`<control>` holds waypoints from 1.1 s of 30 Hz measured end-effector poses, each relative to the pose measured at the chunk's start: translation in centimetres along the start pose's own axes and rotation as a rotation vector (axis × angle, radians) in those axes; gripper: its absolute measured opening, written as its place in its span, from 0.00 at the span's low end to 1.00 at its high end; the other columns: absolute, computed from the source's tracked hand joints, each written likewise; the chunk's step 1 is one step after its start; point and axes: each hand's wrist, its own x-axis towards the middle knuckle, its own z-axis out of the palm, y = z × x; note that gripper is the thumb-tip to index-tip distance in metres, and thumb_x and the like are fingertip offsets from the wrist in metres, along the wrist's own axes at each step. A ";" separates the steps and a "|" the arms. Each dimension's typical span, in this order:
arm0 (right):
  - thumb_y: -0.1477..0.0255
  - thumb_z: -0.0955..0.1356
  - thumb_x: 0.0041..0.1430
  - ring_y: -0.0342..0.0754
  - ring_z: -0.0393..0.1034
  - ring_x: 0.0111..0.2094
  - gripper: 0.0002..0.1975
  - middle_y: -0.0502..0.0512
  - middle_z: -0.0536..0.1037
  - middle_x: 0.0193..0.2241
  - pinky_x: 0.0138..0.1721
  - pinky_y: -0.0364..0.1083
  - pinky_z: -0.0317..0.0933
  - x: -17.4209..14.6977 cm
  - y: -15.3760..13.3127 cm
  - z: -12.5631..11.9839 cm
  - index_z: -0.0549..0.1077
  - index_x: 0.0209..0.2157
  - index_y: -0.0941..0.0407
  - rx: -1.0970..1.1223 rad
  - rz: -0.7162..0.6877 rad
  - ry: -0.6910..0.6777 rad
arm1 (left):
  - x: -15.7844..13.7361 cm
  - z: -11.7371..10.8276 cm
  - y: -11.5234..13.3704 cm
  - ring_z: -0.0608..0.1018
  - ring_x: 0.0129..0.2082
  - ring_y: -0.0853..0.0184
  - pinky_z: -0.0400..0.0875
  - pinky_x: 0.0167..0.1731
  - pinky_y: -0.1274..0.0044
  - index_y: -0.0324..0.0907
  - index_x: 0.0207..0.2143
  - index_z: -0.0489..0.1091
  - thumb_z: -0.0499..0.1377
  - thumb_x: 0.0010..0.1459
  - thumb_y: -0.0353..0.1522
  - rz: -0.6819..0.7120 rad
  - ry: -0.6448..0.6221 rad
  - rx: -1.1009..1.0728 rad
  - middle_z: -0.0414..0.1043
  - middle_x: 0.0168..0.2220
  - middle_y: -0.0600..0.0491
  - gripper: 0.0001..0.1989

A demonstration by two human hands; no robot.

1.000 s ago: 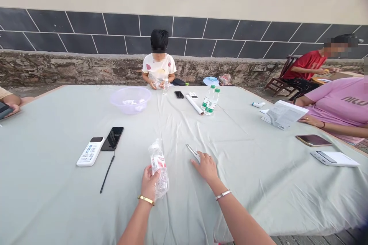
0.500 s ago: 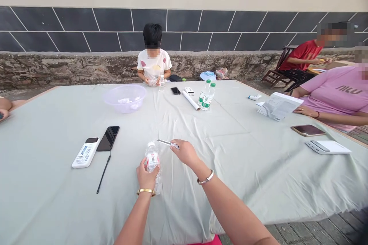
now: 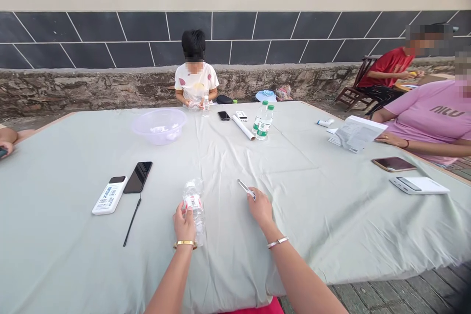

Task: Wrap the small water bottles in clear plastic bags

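Note:
A clear plastic bottle (image 3: 194, 202) with a white and pink label is near the front of the cloth-covered table, with clear, crinkled plastic showing around it. My left hand (image 3: 184, 224) grips its left side, the thumb near the label. To the right, my right hand (image 3: 262, 208) is closed around a slim utility knife (image 3: 246, 189), whose tip points up and to the left. The knife is apart from the bottle, low over the cloth. Whether its blade is out is too small to tell.
Left of the bottle lie a black phone (image 3: 139, 177) and a white power bank (image 3: 109, 195). Farther back stand a purple basin (image 3: 142, 127), a white roll (image 3: 243, 127) and green-capped bottles (image 3: 264, 127). A phone (image 3: 394, 164) lies at right. Other people sit around the table.
My right hand has moved right with the knife, away from the bottle's cap, and the knife has turned to point more forward. My left hand and the bottle have shifted slightly left.

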 end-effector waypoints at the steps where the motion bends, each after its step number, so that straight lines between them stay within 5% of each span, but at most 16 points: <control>1: 0.74 0.59 0.58 0.53 0.67 0.44 0.19 0.60 0.74 0.41 0.44 0.49 0.57 -0.2 0.1 0.4 0.69 0.50 0.58 -0.073 -0.010 0.014 | -0.2 0.1 0.0 0.72 0.48 0.57 0.68 0.45 0.68 0.36 0.52 0.62 0.49 0.57 0.40 0.027 0.020 -0.005 0.68 0.46 0.40 0.24; 5: 0.74 0.62 0.56 0.56 0.63 0.48 0.17 0.63 0.70 0.48 0.46 0.52 0.55 -2.1 -2.1 1.4 0.70 0.47 0.56 -0.103 -0.118 0.109 | -1.1 0.5 -0.2 0.69 0.50 0.57 0.66 0.47 0.67 0.35 0.52 0.63 0.49 0.56 0.41 0.173 0.065 -0.021 0.67 0.46 0.40 0.25; 8: 0.64 0.61 0.59 0.49 0.68 0.35 0.12 0.56 0.74 0.35 0.36 0.46 0.59 -4.0 -6.3 3.2 0.70 0.39 0.55 0.216 -0.196 -0.130 | -1.8 0.7 -0.1 0.69 0.49 0.56 0.67 0.46 0.67 0.36 0.50 0.64 0.50 0.56 0.42 0.225 0.093 -0.017 0.67 0.44 0.41 0.25; 10: 0.58 0.63 0.56 0.45 0.66 0.27 0.15 0.51 0.73 0.27 0.28 0.43 0.56 -5.0 -9.1 4.9 0.68 0.34 0.56 0.361 -0.116 -0.259 | -2.3 0.7 0.0 0.69 0.47 0.56 0.68 0.43 0.67 0.37 0.49 0.65 0.51 0.55 0.43 0.248 0.125 -0.028 0.67 0.44 0.41 0.24; 14: 0.57 0.62 0.57 0.42 0.60 0.22 0.15 0.46 0.67 0.21 0.24 0.40 0.50 -6.0 -12.2 7.5 0.62 0.27 0.54 0.469 -0.080 -0.212 | -3.0 0.2 0.2 0.70 0.45 0.58 0.69 0.41 0.68 0.39 0.47 0.66 0.52 0.54 0.42 0.311 0.176 -0.076 0.67 0.44 0.42 0.22; 17: 0.62 0.57 0.60 0.42 0.59 0.22 0.14 0.45 0.65 0.20 0.24 0.40 0.49 -6.0 -12.1 8.1 0.59 0.24 0.54 0.521 -0.127 -0.150 | -3.0 -0.2 0.1 0.70 0.44 0.58 0.68 0.41 0.67 0.40 0.46 0.67 0.53 0.53 0.42 0.285 0.177 -0.114 0.67 0.44 0.43 0.21; 20: 0.63 0.56 0.60 0.42 0.59 0.21 0.14 0.45 0.64 0.19 0.23 0.41 0.50 -5.4 -11.0 8.4 0.58 0.23 0.53 0.555 -0.096 -0.095 | -2.7 -0.4 -0.1 0.72 0.42 0.59 0.69 0.41 0.67 0.41 0.46 0.67 0.56 0.51 0.42 0.103 0.131 -0.256 0.68 0.44 0.44 0.22; 23: 0.62 0.57 0.59 0.43 0.60 0.20 0.14 0.46 0.65 0.18 0.23 0.42 0.53 -4.4 -9.6 8.3 0.57 0.22 0.53 0.627 0.050 -0.061 | -2.1 -0.8 -0.1 0.76 0.35 0.63 0.72 0.34 0.70 0.41 0.48 0.65 0.57 0.50 0.43 -0.117 0.034 -0.452 0.69 0.44 0.46 0.25; 27: 0.62 0.57 0.61 0.43 0.63 0.17 0.13 0.48 0.68 0.19 0.19 0.42 0.57 -3.6 -8.5 7.4 0.58 0.25 0.53 0.861 0.319 -0.213 | -1.5 -1.6 0.3 0.78 0.35 0.63 0.73 0.32 0.73 0.41 0.50 0.63 0.55 0.53 0.44 -0.249 -0.109 -0.638 0.73 0.40 0.46 0.25; 30: 0.61 0.57 0.62 0.42 0.67 0.18 0.13 0.51 0.71 0.22 0.21 0.42 0.62 -3.7 -8.4 6.5 0.58 0.27 0.53 0.983 0.454 -0.298 | -1.3 -1.8 0.6 0.78 0.37 0.62 0.73 0.33 0.74 0.41 0.52 0.62 0.53 0.55 0.44 -0.255 -0.151 -0.622 0.75 0.41 0.47 0.26; 33: 0.58 0.57 0.61 0.43 0.69 0.19 0.14 0.51 0.73 0.24 0.22 0.43 0.64 -3.9 -8.7 5.9 0.61 0.35 0.54 0.976 0.483 -0.370 | -1.0 -1.2 0.6 0.78 0.37 0.63 0.73 0.32 0.75 0.41 0.51 0.63 0.50 0.56 0.44 -0.165 -0.095 -0.383 0.73 0.43 0.46 0.25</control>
